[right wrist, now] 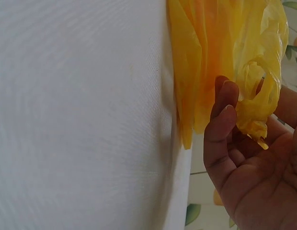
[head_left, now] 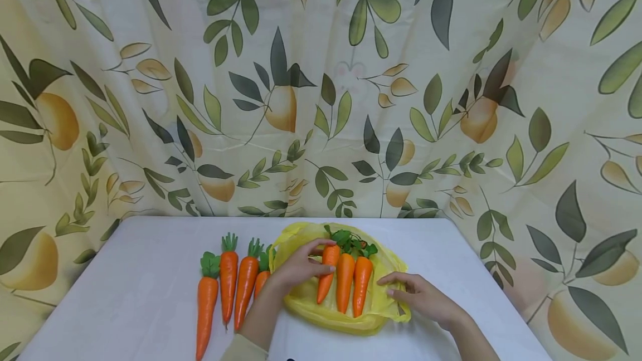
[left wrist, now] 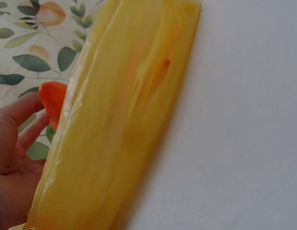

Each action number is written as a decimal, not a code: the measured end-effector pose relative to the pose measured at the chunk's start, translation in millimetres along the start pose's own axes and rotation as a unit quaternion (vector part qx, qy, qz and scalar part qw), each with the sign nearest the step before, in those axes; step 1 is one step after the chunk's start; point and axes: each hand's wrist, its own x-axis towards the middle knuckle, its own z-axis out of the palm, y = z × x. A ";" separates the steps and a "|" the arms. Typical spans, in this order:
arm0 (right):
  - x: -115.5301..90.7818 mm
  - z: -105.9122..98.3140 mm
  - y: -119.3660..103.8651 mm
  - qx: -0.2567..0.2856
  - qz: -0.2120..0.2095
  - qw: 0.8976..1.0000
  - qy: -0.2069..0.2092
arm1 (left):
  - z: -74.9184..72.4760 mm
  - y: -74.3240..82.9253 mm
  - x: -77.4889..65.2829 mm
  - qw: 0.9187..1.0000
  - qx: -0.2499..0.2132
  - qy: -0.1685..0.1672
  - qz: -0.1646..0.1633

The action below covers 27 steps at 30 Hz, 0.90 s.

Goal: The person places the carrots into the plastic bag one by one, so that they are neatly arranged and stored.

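Note:
My left hand (head_left: 299, 265) grips an orange carrot (head_left: 326, 286) near its leafy top, the thumb lying across it. Two more carrots, a middle one (head_left: 344, 283) and a right one (head_left: 362, 288), lie beside it on an opened yellow plastic bag (head_left: 368, 325), green leaves toward the back. At the bag's right edge, my right hand (head_left: 418, 297) holds the plastic between curled fingers and thumb. The right wrist view shows the bag's twisted handle loop (right wrist: 256, 112) within that hand. In the left wrist view the bag hides most of the carrots.
To the left of the bag several carrots (head_left: 205, 311) with green tops lie on a white table (head_left: 135, 294); the left forearm partly covers one. A curtain (head_left: 321, 127) printed with leaves and fruit hangs behind the table.

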 end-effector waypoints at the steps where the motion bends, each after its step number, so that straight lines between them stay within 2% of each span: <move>1: 0.0 0.2 0.3 0.000 -0.001 1.000 0.000 | 0.8 -1.3 0.4 1.000 -0.001 0.003 -0.001; 14: 0.9 0.2 3.7 0.002 -0.006 1.000 -0.004 | 5.0 -10.5 0.8 0.999 -0.018 0.031 -0.014; 27: 0.1 0.0 0.5 -0.003 -0.010 1.000 -0.005 | 9.4 -13.2 -4.0 1.000 0.003 0.027 -0.009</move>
